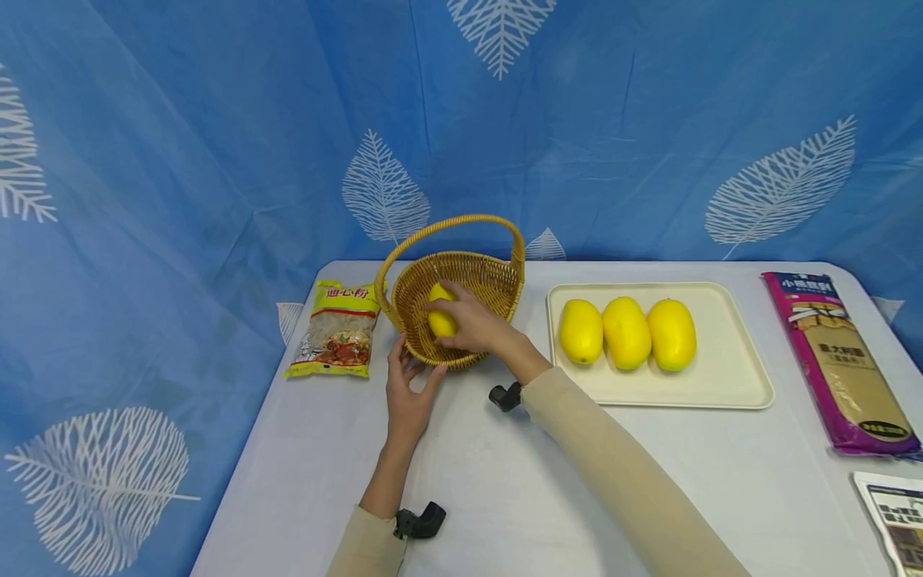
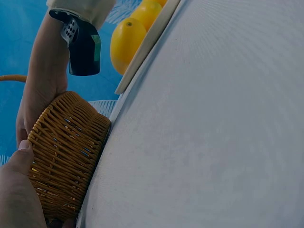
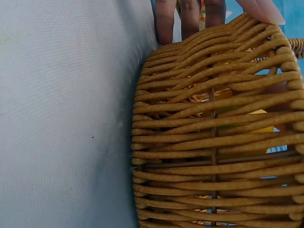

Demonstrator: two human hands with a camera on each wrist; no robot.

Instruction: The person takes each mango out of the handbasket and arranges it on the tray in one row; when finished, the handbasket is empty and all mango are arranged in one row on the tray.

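A wicker basket (image 1: 461, 266) with a hooped handle stands near the table's back edge. My right hand (image 1: 472, 318) reaches into it and grips a yellow oval fruit (image 1: 441, 311), thumb and fingers on either side. At the basket's front left, my left hand (image 1: 413, 393) holds the rim; in the left wrist view its thumb (image 2: 21, 159) lies against the basket's edge. The right wrist view shows the woven wall (image 3: 213, 128) up close, with the fruit only partly visible through the gaps. To the right, several similar yellow fruits (image 1: 626, 332) lie in a row on a cream tray (image 1: 728, 353).
A yellow-edged pasta bag (image 1: 337, 330) lies just left of the basket. At the table's right side are a long purple noodle packet (image 1: 840, 361) and a partly visible white-edged package (image 1: 894, 513). A blue leaf-patterned cloth (image 1: 620, 144) hangs behind the white table.
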